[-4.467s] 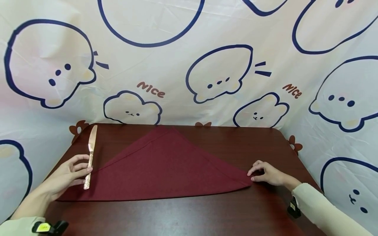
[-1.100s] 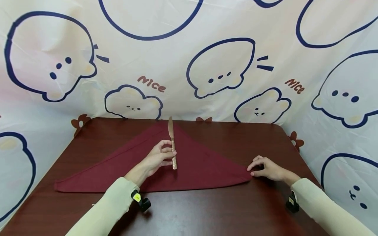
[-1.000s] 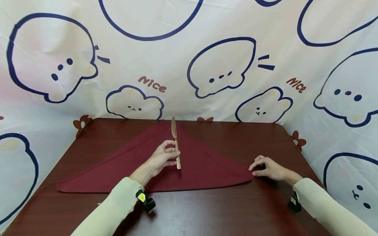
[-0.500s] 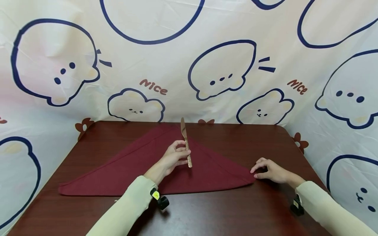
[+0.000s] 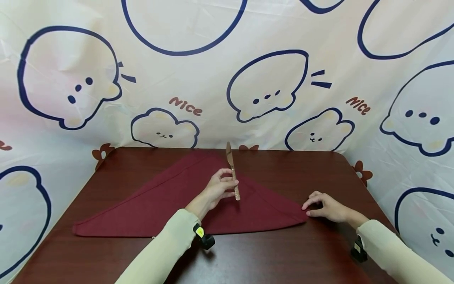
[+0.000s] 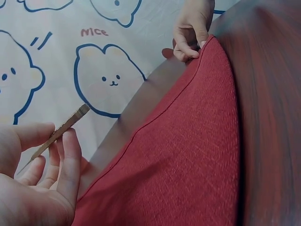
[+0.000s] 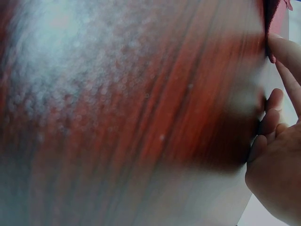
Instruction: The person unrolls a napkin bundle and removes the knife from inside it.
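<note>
A dark red cloth napkin (image 5: 166, 205), folded into a triangle, lies on the table with its peak toward the back. My left hand (image 5: 217, 187) holds a gold-coloured table knife (image 5: 230, 159) by its textured handle, between thumb and fingers. The knife is over the napkin, right of its middle, blade pointing to the back. In the left wrist view the knife (image 6: 56, 134) is seen nearly end-on, apart from the cloth. At the napkin's right corner, my right hand (image 5: 328, 207) pinches the tip between thumb and forefinger; its other fingers are bent.
The brown wooden table (image 5: 262, 260) extends around the napkin, with rounded back corners. A pale curtain (image 5: 213, 79) with blue cartoon outlines hangs behind and on both sides. Black wrist cameras (image 5: 205, 238) sit on both wrists.
My left hand has carried the knife from above the napkin's left corner to right of its middle, still drifting right over the last second. The right hand stays at the right corner.
</note>
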Demonstrator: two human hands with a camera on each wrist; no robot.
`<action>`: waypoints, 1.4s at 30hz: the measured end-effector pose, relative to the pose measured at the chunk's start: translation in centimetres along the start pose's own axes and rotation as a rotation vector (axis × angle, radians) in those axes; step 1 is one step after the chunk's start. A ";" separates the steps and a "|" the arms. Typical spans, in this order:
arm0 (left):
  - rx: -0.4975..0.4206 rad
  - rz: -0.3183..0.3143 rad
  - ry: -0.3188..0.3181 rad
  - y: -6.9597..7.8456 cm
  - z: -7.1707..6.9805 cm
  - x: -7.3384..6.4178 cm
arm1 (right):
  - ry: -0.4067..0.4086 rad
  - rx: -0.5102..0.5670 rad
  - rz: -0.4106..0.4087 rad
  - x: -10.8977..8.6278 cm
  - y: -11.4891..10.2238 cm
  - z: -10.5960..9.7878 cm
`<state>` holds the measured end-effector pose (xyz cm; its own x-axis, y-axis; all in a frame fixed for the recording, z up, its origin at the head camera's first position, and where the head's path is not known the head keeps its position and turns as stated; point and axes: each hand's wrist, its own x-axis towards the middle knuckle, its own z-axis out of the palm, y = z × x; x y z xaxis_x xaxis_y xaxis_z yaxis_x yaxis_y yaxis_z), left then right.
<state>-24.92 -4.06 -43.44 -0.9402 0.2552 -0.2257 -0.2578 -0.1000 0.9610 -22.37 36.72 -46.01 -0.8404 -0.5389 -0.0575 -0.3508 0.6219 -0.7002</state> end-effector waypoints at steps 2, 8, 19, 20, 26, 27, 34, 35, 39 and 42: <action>-0.010 -0.008 0.002 0.0 0.4 0.1 | -0.002 0.000 0.002 -0.1 0.1 0.0; -0.002 -0.014 -0.003 -0.1 1.4 0.6 | 0.005 0.009 -0.003 -0.2 0.1 0.0; -0.002 -0.016 -0.004 0.4 2.8 1.3 | 0.004 0.013 -0.005 0.1 0.3 0.1; -0.003 -0.020 -0.005 0.4 2.9 1.3 | 0.004 0.010 -0.003 0.1 0.4 0.2; 0.013 -0.028 -0.023 0.5 3.7 1.7 | 0.013 0.000 0.003 0.1 0.5 0.2; 0.015 -0.027 -0.026 0.5 3.9 1.8 | 0.018 0.000 0.001 0.1 0.5 0.1; 0.026 -0.041 -0.051 0.4 5.3 2.6 | 0.008 0.015 -0.013 0.2 0.0 0.0; 0.024 -0.044 -0.055 0.4 5.5 2.8 | 0.006 0.016 -0.010 0.1 0.0 0.0; -0.003 -0.050 -0.061 0.5 6.5 3.5 | 0.005 0.019 0.001 0.0 -0.2 0.0; -0.019 -0.058 -0.068 0.7 7.2 4.1 | 0.012 0.011 0.006 0.0 -0.2 -0.1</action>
<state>-27.32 3.82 -42.54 -0.9065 0.3256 -0.2687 -0.3159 -0.1013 0.9434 -22.32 36.66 -45.84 -0.8475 -0.5282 -0.0529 -0.3416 0.6189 -0.7073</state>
